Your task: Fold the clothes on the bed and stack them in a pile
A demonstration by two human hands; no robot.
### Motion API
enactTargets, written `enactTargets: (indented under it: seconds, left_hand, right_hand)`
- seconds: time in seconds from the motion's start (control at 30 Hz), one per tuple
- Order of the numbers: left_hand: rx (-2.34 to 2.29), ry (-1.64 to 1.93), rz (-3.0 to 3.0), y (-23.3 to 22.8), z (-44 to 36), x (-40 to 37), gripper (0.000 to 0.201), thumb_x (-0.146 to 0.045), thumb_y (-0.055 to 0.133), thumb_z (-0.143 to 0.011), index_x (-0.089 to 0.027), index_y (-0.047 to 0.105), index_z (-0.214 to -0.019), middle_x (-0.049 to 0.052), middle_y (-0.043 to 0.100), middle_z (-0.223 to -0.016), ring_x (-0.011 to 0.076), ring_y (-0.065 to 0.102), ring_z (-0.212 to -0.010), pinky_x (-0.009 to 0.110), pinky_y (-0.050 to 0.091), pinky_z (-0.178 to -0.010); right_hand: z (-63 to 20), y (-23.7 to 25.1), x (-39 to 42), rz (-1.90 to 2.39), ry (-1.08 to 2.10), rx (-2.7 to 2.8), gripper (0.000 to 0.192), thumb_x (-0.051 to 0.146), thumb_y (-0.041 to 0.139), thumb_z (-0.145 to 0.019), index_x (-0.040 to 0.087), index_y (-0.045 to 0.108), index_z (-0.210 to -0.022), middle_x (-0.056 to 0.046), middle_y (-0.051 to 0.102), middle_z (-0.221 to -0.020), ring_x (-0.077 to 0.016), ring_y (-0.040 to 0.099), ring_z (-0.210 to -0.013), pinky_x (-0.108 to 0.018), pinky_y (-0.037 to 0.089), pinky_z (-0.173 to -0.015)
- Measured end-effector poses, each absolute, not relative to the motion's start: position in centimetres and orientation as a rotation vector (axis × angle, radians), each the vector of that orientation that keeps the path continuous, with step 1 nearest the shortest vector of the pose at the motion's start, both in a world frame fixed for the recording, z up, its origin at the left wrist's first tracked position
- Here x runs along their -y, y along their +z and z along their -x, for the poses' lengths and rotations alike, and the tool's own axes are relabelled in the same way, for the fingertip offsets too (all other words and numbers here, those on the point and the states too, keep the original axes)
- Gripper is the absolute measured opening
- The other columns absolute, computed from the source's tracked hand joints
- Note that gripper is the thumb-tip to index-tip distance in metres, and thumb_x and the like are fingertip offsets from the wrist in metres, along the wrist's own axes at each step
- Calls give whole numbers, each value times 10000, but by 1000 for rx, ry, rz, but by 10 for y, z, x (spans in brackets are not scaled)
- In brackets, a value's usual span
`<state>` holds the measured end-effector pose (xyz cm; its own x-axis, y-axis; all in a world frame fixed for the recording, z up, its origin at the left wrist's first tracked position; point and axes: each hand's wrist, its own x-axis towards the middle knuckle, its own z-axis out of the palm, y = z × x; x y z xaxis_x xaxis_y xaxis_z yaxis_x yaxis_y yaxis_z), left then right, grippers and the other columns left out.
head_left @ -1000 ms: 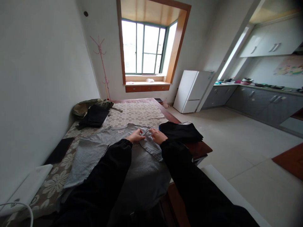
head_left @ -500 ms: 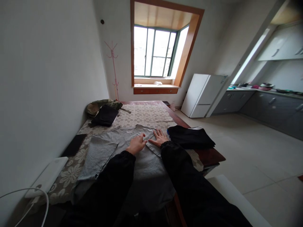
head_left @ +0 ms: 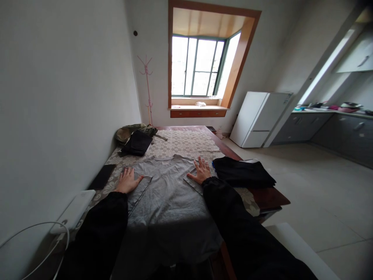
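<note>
A grey T-shirt [head_left: 169, 194] lies spread flat on a table covered with a flowered lace cloth [head_left: 186, 142]. My left hand [head_left: 127, 180] rests flat on the shirt's left sleeve, fingers apart. My right hand [head_left: 201, 171] presses flat on the folded right sleeve, fingers spread. Both arms wear black sleeves. Neither hand grips anything.
A folded black garment [head_left: 243, 173] lies right of my right hand near the table edge. Another black folded garment [head_left: 137, 142] and an olive one [head_left: 128, 130] sit at the far left. A black flat object [head_left: 101, 177], a white device [head_left: 72, 212] with a cable lie by the wall.
My left hand has slid from the shirt's middle out to the left sleeve. My right hand stays flat on the right sleeve. The camera has turned slightly left.
</note>
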<state>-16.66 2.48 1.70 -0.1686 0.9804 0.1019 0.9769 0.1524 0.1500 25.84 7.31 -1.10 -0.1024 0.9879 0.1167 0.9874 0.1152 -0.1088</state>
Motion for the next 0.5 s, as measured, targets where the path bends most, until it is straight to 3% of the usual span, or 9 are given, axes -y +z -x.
enactTargets:
  seconds: [0.17, 0.37, 0.5]
  left_hand:
    - [-2388, 283, -1970, 5, 156, -19, 1035, -782, 377, -875, -41, 310, -1594, 228, 259, -1684, 385, 166, -1578, 504, 136, -1266]
    - [-2326, 236, -1997, 12, 162, -26, 1107, -860, 402, -812, -88, 327, -1602, 203, 242, -1696, 419, 135, -1577, 524, 135, -1263]
    - [-2391, 330, -1981, 7, 162, -27, 1079, -819, 413, -843, -49, 320, -1593, 224, 255, -1686, 406, 158, -1576, 501, 140, -1268]
  right_hand:
    - [-260, -11, -78, 2096, 174, 2233, 1121, 911, 340, -823, 184, 172, -1659, -122, -26, -1743, -363, -39, -1591, -496, 5, -1268]
    - [-256, -10, -85, 2154, 259, 2243, 1175, 955, 326, -776, 209, 146, -1666, -115, 8, -1744, -407, -40, -1583, -534, 22, -1257]
    - [-252, -12, -80, 2084, 141, 2230, 1107, 914, 339, -819, 218, 169, -1663, -98, -10, -1746, -389, -46, -1586, -518, 17, -1261]
